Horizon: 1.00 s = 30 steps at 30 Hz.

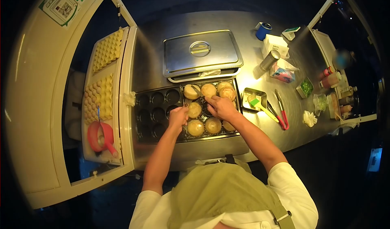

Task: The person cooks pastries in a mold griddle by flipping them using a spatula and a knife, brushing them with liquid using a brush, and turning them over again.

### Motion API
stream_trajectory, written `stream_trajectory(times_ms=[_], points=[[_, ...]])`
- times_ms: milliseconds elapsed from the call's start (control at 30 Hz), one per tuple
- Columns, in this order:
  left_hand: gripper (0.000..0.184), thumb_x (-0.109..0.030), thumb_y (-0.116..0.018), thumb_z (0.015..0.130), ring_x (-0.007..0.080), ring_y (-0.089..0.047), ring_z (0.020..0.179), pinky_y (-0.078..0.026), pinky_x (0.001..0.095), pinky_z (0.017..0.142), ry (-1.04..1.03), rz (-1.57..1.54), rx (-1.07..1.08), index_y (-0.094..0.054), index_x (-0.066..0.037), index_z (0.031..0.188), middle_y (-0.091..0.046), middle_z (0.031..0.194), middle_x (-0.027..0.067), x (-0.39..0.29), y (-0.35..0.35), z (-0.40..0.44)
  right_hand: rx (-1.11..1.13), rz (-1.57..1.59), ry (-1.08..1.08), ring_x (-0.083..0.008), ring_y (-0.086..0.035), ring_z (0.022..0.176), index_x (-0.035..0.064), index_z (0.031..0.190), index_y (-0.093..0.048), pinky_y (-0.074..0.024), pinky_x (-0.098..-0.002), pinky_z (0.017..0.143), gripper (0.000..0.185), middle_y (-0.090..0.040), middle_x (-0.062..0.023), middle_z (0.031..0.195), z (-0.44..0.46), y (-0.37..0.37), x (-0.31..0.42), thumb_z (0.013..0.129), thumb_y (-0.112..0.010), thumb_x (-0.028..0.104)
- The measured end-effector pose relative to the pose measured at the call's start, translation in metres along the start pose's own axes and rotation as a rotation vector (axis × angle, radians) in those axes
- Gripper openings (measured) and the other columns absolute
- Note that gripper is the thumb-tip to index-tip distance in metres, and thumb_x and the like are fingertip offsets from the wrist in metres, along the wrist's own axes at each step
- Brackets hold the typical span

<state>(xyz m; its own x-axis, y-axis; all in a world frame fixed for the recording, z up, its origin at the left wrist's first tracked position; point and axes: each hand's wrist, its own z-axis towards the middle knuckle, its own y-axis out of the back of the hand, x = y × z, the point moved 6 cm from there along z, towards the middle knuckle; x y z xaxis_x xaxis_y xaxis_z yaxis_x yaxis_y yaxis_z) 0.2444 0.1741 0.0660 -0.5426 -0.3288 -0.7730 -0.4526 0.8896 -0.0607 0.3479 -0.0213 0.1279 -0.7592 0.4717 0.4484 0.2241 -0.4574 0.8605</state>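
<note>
Round golden cakes (196,128) sit in the wells of a dark griddle (185,138) in front of me. My right hand (221,108) is closed round a flat metal tool (198,91), whose blade reaches to the upper left cake (190,92). Close to the left cake of the middle row (194,110), my left hand (178,117) has its fingers closed at the well's edge. A small dark tip shows at those fingers, too small to name. Another cake (209,90) lies just beyond my right hand.
Behind the griddle is a lidded steel tray (201,52). To the right are a square tin (247,94) with a green brush (254,102), red-handled tongs (283,117), a shaker (268,62) and a tissue box (283,71). Egg trays (99,95) and a red pot (94,136) stand left.
</note>
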Motion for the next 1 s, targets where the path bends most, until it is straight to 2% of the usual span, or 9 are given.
stream_trajectory(times_ms=[100,300,333,433,467,667,800,867,1000], points=[[0.015,-0.015,-0.064,0.096,0.0102,-0.043,0.043,-0.038,0.0280,0.042,-0.015,-0.014,0.007,-0.066,0.000,0.095,-0.057,0.063,0.0038,0.003,-0.003,-0.013,-0.070,0.011,0.063,-0.0343,-0.067,0.072,0.0063,0.121,-0.069,-0.0554,-0.0453,0.064,0.034,-0.068,-0.0128,0.091,-0.011,0.019,0.010,0.090,-0.067,0.020],[0.015,-0.015,-0.063,0.098,0.0083,-0.043,0.043,-0.038,0.0263,0.040,-0.009,-0.163,0.104,-0.068,-0.002,0.103,-0.057,0.063,0.0020,0.025,-0.027,-0.049,-0.036,-0.020,-0.013,-0.0320,-0.067,0.068,0.0057,0.122,-0.069,-0.0537,-0.0432,0.059,0.037,-0.067,-0.0114,0.088,-0.066,0.047,0.016,0.087,-0.070,0.019],[0.015,-0.015,-0.062,0.098,0.0081,-0.043,0.043,-0.038,0.0261,0.040,0.003,-0.153,0.125,-0.068,-0.002,0.104,-0.057,0.063,0.0020,0.034,-0.033,-0.051,-0.113,-0.028,0.036,-0.0283,-0.063,0.059,0.0054,0.120,-0.071,-0.0497,-0.0400,0.053,0.036,-0.062,-0.0084,0.077,-0.074,0.056,0.021,0.085,-0.072,0.012],[0.015,-0.015,-0.062,0.099,0.0086,-0.043,0.043,-0.038,0.0263,0.040,0.039,-0.128,0.173,-0.067,-0.002,0.104,-0.058,0.064,0.0026,0.054,-0.052,-0.057,-0.118,-0.022,0.002,-0.0283,-0.063,0.059,0.0059,0.120,-0.071,-0.0493,-0.0403,0.052,0.035,-0.062,-0.0084,0.077,-0.100,0.058,0.018,0.086,-0.072,0.012],[0.015,-0.016,-0.062,0.099,0.0090,-0.043,0.042,-0.038,0.0267,0.040,0.063,-0.097,0.166,-0.066,-0.002,0.103,-0.058,0.064,0.0030,0.064,-0.056,-0.054,-0.032,-0.020,-0.079,-0.0328,-0.065,0.063,0.0069,0.124,-0.069,-0.0534,-0.0430,0.058,0.039,-0.067,-0.0105,0.087,-0.110,0.050,0.008,0.087,-0.071,0.020],[0.015,-0.017,-0.063,0.099,0.0103,-0.043,0.043,-0.040,0.0288,0.043,0.155,-0.023,0.115,-0.061,-0.003,0.097,-0.057,0.064,0.0038,0.077,-0.062,-0.062,-0.085,-0.025,-0.097,-0.0329,-0.064,0.060,0.0123,0.125,-0.069,-0.0531,-0.0437,0.056,0.040,-0.064,-0.0096,0.083,-0.147,0.039,0.011,0.086,-0.071,0.021],[0.018,-0.021,-0.064,0.098,0.0102,-0.042,0.042,-0.038,0.0290,0.041,0.112,0.065,0.113,-0.062,-0.004,0.092,-0.055,0.060,0.0029,0.068,-0.051,-0.089,-0.089,0.038,-0.015,-0.0289,-0.064,0.060,0.0082,0.117,-0.073,-0.0525,-0.0397,0.055,0.034,-0.062,-0.0083,0.075,-0.155,0.036,0.022,0.084,-0.072,0.015],[0.021,-0.024,-0.065,0.098,0.0101,-0.041,0.041,-0.036,0.0291,0.039,0.092,0.093,0.108,-0.062,-0.006,0.088,-0.053,0.057,0.0023,0.065,-0.041,-0.101,-0.026,0.036,-0.076,-0.0337,-0.065,0.065,0.0135,0.125,-0.069,-0.0537,-0.0452,0.059,0.039,-0.063,-0.0103,0.082,-0.158,0.025,0.015,0.086,-0.070,0.022],[0.028,-0.029,-0.063,0.100,0.0109,-0.043,0.040,-0.036,0.0291,0.039,0.008,0.194,0.068,-0.063,-0.005,0.086,-0.053,0.056,0.0020,0.055,-0.032,-0.121,-0.015,0.015,-0.114,-0.0349,-0.066,0.068,0.0132,0.122,-0.070,-0.0540,-0.0472,0.062,0.036,-0.063,-0.0114,0.083,-0.151,0.027,0.010,0.087,-0.069,0.023]])
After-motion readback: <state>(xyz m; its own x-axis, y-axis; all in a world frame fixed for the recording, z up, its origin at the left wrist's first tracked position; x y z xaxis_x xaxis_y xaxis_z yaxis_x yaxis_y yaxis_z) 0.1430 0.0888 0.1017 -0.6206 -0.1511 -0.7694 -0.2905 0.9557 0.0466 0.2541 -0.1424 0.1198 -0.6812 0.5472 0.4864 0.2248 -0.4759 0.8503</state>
